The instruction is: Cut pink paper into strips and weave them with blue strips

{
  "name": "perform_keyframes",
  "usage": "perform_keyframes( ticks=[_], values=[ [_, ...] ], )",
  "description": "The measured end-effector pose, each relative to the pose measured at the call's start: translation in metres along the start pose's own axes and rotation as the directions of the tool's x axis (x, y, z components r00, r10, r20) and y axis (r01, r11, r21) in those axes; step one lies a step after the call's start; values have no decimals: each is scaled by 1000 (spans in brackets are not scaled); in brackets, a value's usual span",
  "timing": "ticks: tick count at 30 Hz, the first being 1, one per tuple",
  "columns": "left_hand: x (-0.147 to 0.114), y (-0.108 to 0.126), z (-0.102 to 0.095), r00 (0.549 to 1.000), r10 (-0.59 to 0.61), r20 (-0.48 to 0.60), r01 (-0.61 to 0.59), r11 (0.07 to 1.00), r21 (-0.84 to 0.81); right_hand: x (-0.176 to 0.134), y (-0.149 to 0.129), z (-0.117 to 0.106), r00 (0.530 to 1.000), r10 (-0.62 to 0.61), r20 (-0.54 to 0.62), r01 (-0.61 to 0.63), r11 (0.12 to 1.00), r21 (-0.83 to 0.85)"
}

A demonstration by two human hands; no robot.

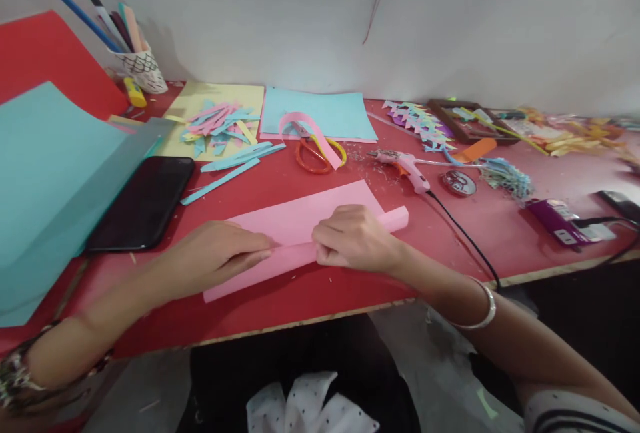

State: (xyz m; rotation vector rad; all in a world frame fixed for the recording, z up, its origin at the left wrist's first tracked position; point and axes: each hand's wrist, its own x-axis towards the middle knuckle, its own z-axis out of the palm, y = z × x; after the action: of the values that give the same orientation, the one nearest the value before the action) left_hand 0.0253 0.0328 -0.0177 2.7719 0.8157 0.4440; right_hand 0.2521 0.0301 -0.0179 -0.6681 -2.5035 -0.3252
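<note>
A sheet of pink paper (310, 207) lies on the red table near its front edge, with its near side folded over into a band that curls up at the right end. My left hand (227, 249) pinches the fold toward its left part, thumb and fingers together. Farther right, my right hand (353, 236) is closed over the same fold, its fingers bent and pressed on the paper. Just beyond the sheet lie scissors (314, 158) with orange and yellow handles, a curled pink strip (327, 151) across them.
Blue strips (235, 166) and a black phone (143, 203) lie at left, beside large blue paper (45, 186). Cut strips (220, 123) are heaped on yellow paper. A pink glue gun (407, 167) with its cord, a round tin (459, 183) and a purple power adapter (560, 221) are at right.
</note>
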Motion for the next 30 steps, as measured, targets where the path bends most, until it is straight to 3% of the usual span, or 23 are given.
perform_keyframes(
  ticks=[14,18,21,23,25,28,30],
  values=[
    [-16,-24,-30,995,95,-30,-92,992,87,-45,28,-42,974,215,77,-209,975,-71],
    [-23,-27,-33,993,90,-74,-79,987,141,-66,38,-53,945,319,74,-311,945,-106],
    [-27,-28,-35,993,45,-109,-23,980,197,-75,46,-59,900,437,5,-432,892,-132],
    [-27,-25,-35,989,58,-133,-23,969,247,-71,44,-61,858,510,-61,-513,853,-92],
    [-24,-21,-35,984,118,-133,-74,951,301,-58,35,-58,858,508,-71,-510,860,-17],
    [-19,-15,-35,979,169,-112,-118,925,362,-31,13,-49,925,353,143,-363,930,54],
    [-19,-14,-36,986,147,-81,-108,924,367,-16,2,-43,912,274,305,-308,949,69]
  ],
)
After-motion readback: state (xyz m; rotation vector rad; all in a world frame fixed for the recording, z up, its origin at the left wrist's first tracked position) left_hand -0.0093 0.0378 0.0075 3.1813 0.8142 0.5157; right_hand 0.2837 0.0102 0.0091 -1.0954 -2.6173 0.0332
